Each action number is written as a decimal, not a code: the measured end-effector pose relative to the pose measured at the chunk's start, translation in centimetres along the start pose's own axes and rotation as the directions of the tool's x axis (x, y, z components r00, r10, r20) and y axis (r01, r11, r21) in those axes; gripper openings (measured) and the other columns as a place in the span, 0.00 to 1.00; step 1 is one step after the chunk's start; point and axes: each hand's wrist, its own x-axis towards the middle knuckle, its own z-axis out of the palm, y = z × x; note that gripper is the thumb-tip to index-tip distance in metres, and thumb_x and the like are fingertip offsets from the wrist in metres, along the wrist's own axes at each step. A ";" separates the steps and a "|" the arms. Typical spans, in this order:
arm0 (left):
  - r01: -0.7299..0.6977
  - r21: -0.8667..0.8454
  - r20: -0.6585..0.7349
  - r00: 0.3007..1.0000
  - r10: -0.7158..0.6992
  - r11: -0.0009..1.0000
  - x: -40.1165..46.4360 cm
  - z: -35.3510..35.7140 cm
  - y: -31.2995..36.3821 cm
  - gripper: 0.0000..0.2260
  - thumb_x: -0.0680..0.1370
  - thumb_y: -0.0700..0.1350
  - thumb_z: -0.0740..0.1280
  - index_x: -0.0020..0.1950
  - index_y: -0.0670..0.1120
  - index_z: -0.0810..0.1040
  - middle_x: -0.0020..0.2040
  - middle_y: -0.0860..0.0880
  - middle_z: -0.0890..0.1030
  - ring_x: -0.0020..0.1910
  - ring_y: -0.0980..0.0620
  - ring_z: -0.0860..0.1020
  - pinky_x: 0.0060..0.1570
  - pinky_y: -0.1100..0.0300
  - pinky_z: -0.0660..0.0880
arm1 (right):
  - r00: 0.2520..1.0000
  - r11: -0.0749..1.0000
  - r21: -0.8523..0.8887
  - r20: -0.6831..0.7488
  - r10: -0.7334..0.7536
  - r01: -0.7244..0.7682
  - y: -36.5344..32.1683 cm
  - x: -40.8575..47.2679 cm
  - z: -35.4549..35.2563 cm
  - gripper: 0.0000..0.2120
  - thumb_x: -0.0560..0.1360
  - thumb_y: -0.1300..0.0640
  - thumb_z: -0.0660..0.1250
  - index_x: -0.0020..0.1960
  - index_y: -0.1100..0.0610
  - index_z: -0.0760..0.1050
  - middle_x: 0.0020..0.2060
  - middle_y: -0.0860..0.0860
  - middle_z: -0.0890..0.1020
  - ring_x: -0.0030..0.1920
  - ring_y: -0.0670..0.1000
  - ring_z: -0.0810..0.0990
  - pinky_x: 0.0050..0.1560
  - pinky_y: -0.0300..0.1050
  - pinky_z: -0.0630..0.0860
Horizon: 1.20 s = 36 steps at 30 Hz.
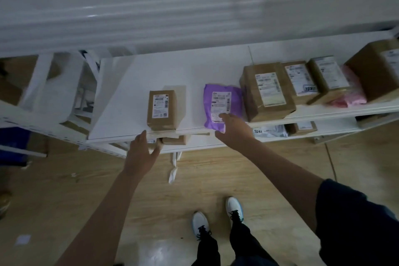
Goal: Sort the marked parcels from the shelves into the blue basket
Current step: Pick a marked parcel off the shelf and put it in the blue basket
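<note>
A purple soft parcel (220, 103) with a white label lies near the front edge of the white shelf (129, 97). My right hand (234, 129) rests on its near corner, thumb and fingers apart around the corner; whether it grips is unclear. Left of it stands a small brown box (162, 110) with a label. My left hand (141, 153) hovers open at the shelf's front edge, just below and left of that box, touching nothing I can make out. No blue basket is clearly visible.
Several labelled brown boxes (267, 90) and a pink bag (354, 93) fill the shelf's right part. A lower shelf (323, 129) holds more parcels. A white bag (62, 93) hangs at the left. A blue object (13, 138) sits far left. My feet stand on wooden floor (216, 218).
</note>
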 end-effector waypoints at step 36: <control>-0.446 0.365 0.103 0.892 0.441 0.817 9.4 9.3 13.2 0.32 0.72 0.56 0.75 0.69 0.42 0.69 0.67 0.43 0.73 0.65 0.42 0.73 0.59 0.46 0.77 | 0.998 0.986 -0.154 -0.041 0.053 -0.058 10.6 8.0 2.7 0.23 0.76 0.63 0.67 0.70 0.63 0.68 0.67 0.58 0.72 0.70 0.59 0.68 0.60 0.55 0.75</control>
